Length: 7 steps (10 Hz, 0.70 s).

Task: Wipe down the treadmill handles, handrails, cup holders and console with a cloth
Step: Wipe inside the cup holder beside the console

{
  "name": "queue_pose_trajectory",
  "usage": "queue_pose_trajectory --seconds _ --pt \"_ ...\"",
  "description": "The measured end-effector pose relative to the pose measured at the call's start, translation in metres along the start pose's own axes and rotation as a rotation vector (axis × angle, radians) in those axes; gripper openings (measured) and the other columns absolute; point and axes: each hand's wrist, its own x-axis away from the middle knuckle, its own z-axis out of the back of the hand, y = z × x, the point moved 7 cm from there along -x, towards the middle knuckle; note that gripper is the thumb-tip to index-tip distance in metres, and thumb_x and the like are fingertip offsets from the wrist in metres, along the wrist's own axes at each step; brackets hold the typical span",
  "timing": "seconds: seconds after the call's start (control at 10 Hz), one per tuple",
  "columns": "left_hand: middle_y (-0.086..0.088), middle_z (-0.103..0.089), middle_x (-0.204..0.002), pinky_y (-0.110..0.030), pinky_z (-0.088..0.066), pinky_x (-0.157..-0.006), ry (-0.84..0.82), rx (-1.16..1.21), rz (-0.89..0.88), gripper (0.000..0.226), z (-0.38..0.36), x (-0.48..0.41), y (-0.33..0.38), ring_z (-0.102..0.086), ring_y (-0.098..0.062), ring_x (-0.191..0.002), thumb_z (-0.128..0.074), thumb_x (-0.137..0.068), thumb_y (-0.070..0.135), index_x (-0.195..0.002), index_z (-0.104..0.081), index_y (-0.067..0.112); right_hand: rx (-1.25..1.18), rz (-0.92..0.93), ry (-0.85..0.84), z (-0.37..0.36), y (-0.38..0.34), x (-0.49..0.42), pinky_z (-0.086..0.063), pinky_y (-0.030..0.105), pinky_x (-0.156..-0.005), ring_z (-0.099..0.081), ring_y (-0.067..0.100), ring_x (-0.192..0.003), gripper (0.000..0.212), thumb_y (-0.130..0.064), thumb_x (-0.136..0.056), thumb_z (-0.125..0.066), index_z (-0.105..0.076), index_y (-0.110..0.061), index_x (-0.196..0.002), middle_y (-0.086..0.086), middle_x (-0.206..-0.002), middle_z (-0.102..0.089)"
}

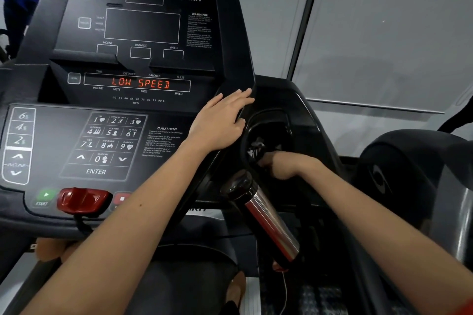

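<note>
Working on the cup holders at this point: our right hand (279, 165) is down inside the deep black plastic cup holder (282, 120), fingers curled round a bunched dark cloth with white flecks (257, 148). Our left hand (220, 123) lies flat, fingers straight, on the edge of the black treadmill console (115, 135), holding nothing. Next up is probably the shiny chrome handle (268, 220) just below, so we'd lift the cloth out and wrap it round.

Dim, soft indoor light; wide-angle edge bending; slight overall blur.
</note>
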Motion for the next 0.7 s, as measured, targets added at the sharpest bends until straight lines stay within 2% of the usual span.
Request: queue_pose_trajectory --seconds 0.1,0.2,0.3,0.4,0.5,0.6,0.7 --pt "0.014 -0.02 -0.154 -0.025 -0.002 -0.117 0.001 0.004 0.0 0.052 0.001 0.0 0.002 -0.012 0.001 -0.142 -0.045 -0.093 0.014 -0.143 -0.033 0.025 0.048 -0.004 -0.096 -0.002 -0.006 -0.012 -0.039 0.022 -0.076 -0.051 0.028 -0.112 0.036 0.001 -0.09 -0.042 -0.048 0.0 -0.126 0.017 -0.131 -0.05" --pt "0.014 -0.019 -0.155 -0.025 -0.002 -0.116 0.001 0.005 0.002 0.052 0.0 0.0 0.0 -0.012 0.001 -0.142 -0.045 -0.093 0.014 -0.143 -0.033 0.025 0.078 0.001 -0.149 -0.005 -0.003 -0.02 -0.039 0.025 -0.08 -0.052 0.029 -0.111 0.034 0.0 -0.09 -0.047 -0.047 0.003 -0.124 0.02 -0.127 -0.052" --pt "0.014 -0.019 -0.155 -0.025 -0.002 -0.116 0.003 0.001 0.001 0.052 0.001 0.001 0.0 -0.011 0.001 -0.142 -0.045 -0.093 0.014 -0.143 -0.033 0.025 0.127 -0.041 -0.175 -0.011 0.004 -0.023 -0.036 0.022 -0.076 -0.05 0.023 -0.107 0.036 -0.001 -0.095 -0.041 -0.041 0.002 -0.13 0.017 -0.135 -0.047" --pt "0.014 -0.018 -0.155 -0.025 -0.002 -0.116 -0.004 -0.004 -0.002 0.053 0.0 0.001 0.001 -0.011 0.001 -0.142 -0.044 -0.093 0.014 -0.143 -0.032 0.025 0.284 -0.061 -0.137 -0.016 0.004 -0.029 -0.038 0.027 -0.094 -0.045 0.027 -0.123 0.039 -0.007 -0.099 -0.031 -0.036 0.0 -0.136 0.018 -0.144 -0.038" --pt "0.014 -0.018 -0.155 -0.025 -0.002 -0.116 -0.007 -0.008 -0.005 0.053 0.0 0.001 0.001 -0.011 0.001 -0.142 -0.044 -0.093 0.015 -0.143 -0.032 0.025 0.324 -0.147 -0.068 -0.01 0.0 -0.034 -0.032 0.043 -0.107 -0.036 0.032 -0.134 0.043 -0.008 -0.098 -0.035 -0.031 -0.001 -0.14 0.019 -0.147 -0.033" --pt "0.013 -0.019 -0.155 -0.025 -0.002 -0.116 -0.007 -0.008 -0.009 0.053 0.001 0.001 0.0 -0.011 0.0 -0.142 -0.044 -0.093 0.015 -0.143 -0.032 0.024 0.253 -0.159 -0.044 0.0 -0.008 -0.031 -0.042 0.04 -0.098 -0.045 0.032 -0.127 0.041 -0.006 -0.094 -0.04 -0.041 0.001 -0.135 0.019 -0.139 -0.045" --pt "0.013 -0.019 -0.155 -0.024 -0.002 -0.116 -0.005 -0.006 -0.007 0.053 0.001 0.001 0.001 -0.011 0.001 -0.142 -0.044 -0.093 0.015 -0.143 -0.032 0.025 0.113 -0.143 -0.087 0.002 -0.005 -0.03 -0.046 0.03 -0.079 -0.06 0.029 -0.102 0.029 -0.01 -0.093 -0.039 -0.058 0.002 -0.112 0.014 -0.109 -0.062"
